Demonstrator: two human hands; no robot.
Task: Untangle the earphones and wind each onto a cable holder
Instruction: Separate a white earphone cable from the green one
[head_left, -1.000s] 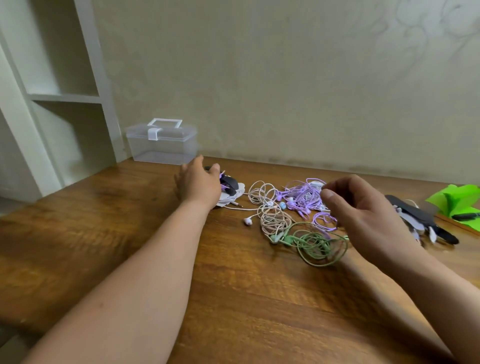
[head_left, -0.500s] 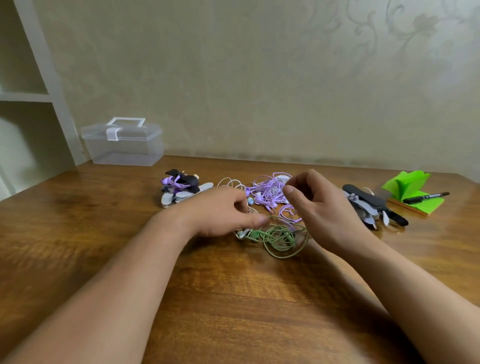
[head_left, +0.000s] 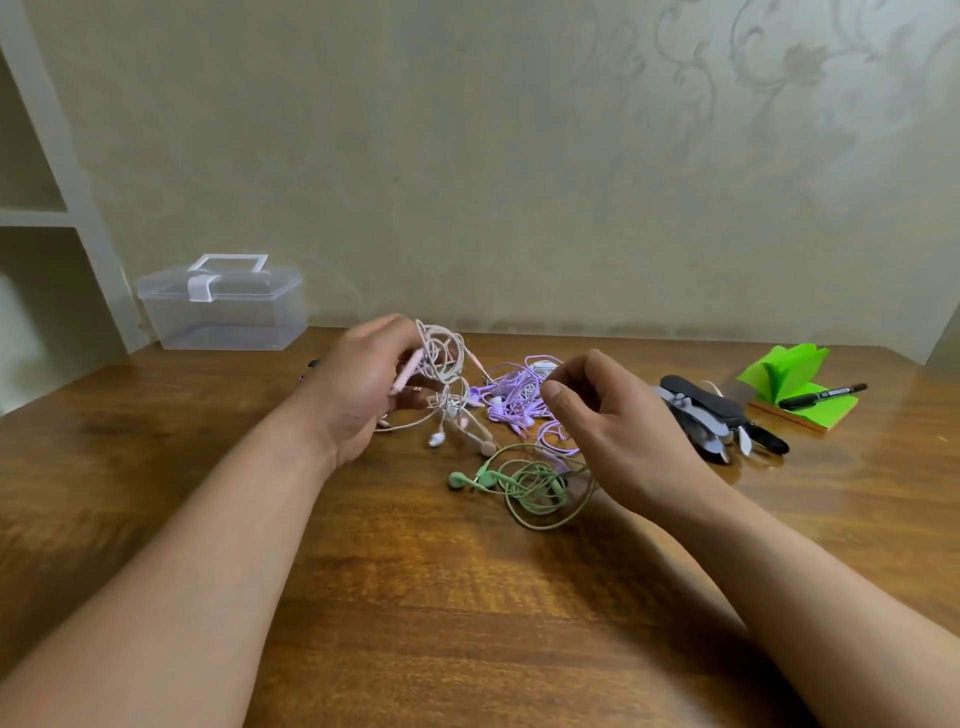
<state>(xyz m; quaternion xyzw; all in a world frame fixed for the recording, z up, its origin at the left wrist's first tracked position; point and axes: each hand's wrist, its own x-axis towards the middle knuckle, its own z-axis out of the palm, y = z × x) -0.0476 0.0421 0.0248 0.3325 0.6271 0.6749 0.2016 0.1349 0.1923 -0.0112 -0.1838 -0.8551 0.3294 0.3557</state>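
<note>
Wall: pale beige, faint floral scroll pattern.
Table: glossy brown wood, meeting the wall.
Shelving: white unit at left.

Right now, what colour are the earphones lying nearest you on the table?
The earphones are green; head view.

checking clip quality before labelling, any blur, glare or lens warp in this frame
Head view: wide-angle warp tilts the shelf post; soft sheen on the table at left, no hard glare; light is diffuse, shadows faint and soft-edged; left hand and the pale tangle it grips look slightly soft, green earphones sharper.
</note>
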